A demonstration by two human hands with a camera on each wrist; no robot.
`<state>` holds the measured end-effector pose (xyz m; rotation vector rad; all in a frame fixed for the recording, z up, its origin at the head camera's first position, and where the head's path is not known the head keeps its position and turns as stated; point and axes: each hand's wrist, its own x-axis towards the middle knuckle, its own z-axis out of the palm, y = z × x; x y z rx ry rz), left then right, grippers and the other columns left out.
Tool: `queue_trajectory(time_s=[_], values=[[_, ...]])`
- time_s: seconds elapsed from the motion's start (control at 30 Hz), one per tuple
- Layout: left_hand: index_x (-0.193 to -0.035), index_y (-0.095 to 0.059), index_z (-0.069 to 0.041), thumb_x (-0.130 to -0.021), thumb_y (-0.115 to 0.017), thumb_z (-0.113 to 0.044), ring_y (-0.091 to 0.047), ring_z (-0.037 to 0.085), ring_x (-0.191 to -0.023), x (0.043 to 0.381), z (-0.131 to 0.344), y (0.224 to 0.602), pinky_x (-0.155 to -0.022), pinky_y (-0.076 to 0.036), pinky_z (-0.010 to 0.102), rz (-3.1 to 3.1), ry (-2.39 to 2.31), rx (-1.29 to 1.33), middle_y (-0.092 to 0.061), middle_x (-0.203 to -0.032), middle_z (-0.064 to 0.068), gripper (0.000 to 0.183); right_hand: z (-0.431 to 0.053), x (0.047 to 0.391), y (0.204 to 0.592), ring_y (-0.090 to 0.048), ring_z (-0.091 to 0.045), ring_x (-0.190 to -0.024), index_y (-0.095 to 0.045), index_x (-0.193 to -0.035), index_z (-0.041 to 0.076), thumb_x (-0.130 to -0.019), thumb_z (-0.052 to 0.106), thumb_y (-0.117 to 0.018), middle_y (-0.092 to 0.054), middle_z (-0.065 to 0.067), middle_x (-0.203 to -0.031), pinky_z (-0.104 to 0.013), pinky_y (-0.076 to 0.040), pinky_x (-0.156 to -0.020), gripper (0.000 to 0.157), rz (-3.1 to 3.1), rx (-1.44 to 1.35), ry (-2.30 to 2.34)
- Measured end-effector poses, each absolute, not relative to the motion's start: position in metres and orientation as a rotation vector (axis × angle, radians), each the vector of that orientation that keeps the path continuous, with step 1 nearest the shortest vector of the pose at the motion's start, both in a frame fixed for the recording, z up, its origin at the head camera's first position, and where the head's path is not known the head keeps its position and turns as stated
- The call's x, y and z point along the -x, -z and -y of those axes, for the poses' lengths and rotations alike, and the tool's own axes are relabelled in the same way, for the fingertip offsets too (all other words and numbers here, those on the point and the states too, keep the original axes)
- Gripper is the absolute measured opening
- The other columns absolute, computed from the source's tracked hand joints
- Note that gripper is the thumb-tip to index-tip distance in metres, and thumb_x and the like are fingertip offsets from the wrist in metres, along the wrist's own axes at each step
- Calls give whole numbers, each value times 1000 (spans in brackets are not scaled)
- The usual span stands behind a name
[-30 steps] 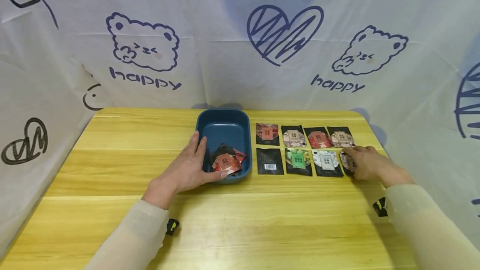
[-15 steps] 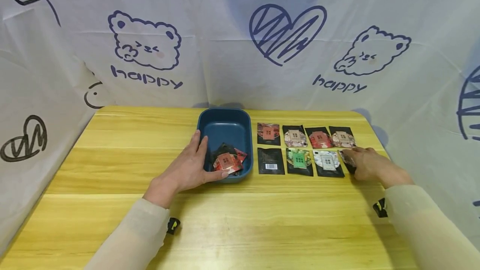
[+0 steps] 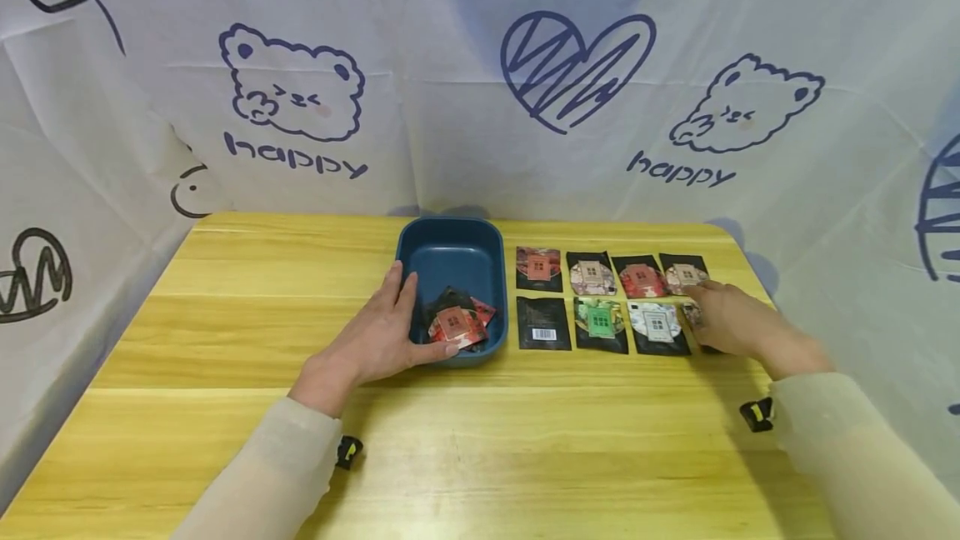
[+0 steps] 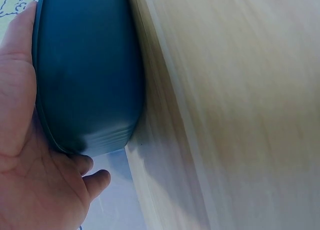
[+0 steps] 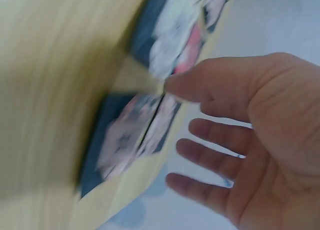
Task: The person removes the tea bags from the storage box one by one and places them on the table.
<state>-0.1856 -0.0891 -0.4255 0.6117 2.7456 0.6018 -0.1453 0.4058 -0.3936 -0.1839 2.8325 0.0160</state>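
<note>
A little packet [image 5: 120, 140] lies flat on the table [image 3: 487, 457], right under the right hand [image 3: 735, 319]. That hand's fingers look loose and stick out over it, with the thumb near the pointing finger; I can't tell if any tip touches it. The hand hides a big part of the packet (from above, only its left side peeks out).

Going left from the right hand, there is a white packet [image 3: 659, 325] just beside, then a green packet [image 3: 600, 319], then a plain black packet [image 3: 543, 323] with a barcode.

Past those, farther from the person, is another row. A cream packet [image 3: 684, 273] is just beyond the right hand's fingers. Left of it come a red packet [image 3: 640, 276], one more cream one and one more red one.

Between the hands, left of all those rows, is a blue box [image 3: 452, 229]. The left hand [image 3: 367, 332] is spread wide on its near left corner, with the thumb along the near rim. A pile of packets [image 3: 456, 327] sits inside, close to that thumb.

Beyond both hands hangs a white cloth [image 3: 427, 140] with bears and a heart.
</note>
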Motion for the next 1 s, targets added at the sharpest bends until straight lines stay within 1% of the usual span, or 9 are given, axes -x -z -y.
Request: queue_trajectory(time_s=[0.03, 0.13, 0.33, 0.43, 0.53, 0.6, 0.77, 0.9, 1.0], values=[[-169, -7, -2, -82, -65, -86, -15, 44, -161, 186, 89, 425, -126, -30, 56, -2745, -602, -611, 13, -176, 18, 134, -397, 147, 390, -49, -62, -133, -51, -149, -11, -95, 14, -71, -49, -41, -148, -70, -43, -108, 63, -2860, 201, -14], [-169, -7, -2, -82, -65, -86, -15, 44, -161, 185, 89, 425, -126, -30, 56, -2746, -604, -610, 13, -177, 19, 135, -369, 151, 382, -51, -58, -134, -53, -147, -11, -98, 19, -72, -56, -38, -144, -68, -43, -110, 61, -2940, 243, 7], [-169, -8, -1, -82, -67, -85, -16, 43, -162, 185, 89, 425, -126, -31, 55, -2741, -619, -616, 12, -177, 19, 134, -308, 162, 376, -61, -49, -128, -61, -143, -4, -101, 21, -71, -66, -28, -136, -63, -51, -105, 51, -3079, 396, 77], [-169, -8, -1, -82, -67, -85, -17, 44, -161, 185, 89, 425, -126, -32, 55, -2744, -614, -609, 11, -177, 19, 134, -275, 169, 374, -61, -44, -129, -62, -144, -1, -101, 23, -71, -66, -24, -139, -59, -54, -102, 50, -3098, 442, 136], [-169, -8, -1, -81, -67, -85, -18, 45, -161, 185, 89, 425, -125, -32, 55, -2751, -602, -600, 10, -177, 19, 135, -242, 177, 370, -60, -40, -132, -61, -146, 3, -102, 25, -72, -65, -20, -142, -56, -54, -103, 51, -3103, 499, 180], [-169, -8, -1, -81, -67, -85, -17, 45, -161, 185, 89, 425, -126, -32, 55, -2750, -603, -597, 11, -177, 19, 135, -221, 181, 368, -59, -38, -135, -61, -147, 4, -101, 26, -73, -64, -18, -144, -54, -53, -106, 52, -3098, 555, 212], [-168, -8, 1, -82, -67, -84, -19, 46, -160, 184, 91, 424, -125, -33, 56, -2752, -604, -607, 10, -176, 21, 134, -172, 189, 367, -55, -35, -141, -60, -149, 6, -104, 29, -71, -61, -16, -150, -50, -48, -114, 52, -3005, 720, 218], [-168, -8, 0, -83, -66, -84, -19, 46, -160, 184, 91, 424, -125, -33, 55, -2750, -610, -613, 10, -176, 21, 134, -142, 195, 375, -52, -33, -145, -59, -151, 7, -104, 26, -70, -57, -15, -155, -48, -46, -117, 52, -2847, 791, 181], [-169, -7, -1, -81, -64, -87, -19, 45, -160, 184, 91, 424, -125, -34, 54, -2744, -616, -616, 11, -176, 20, 136, -127, 198, 384, -53, -33, -144, -58, -150, 4, -103, 23, -70, -56, -15, -155, -47, -46, -117, 52, -2751, 815, 165]])
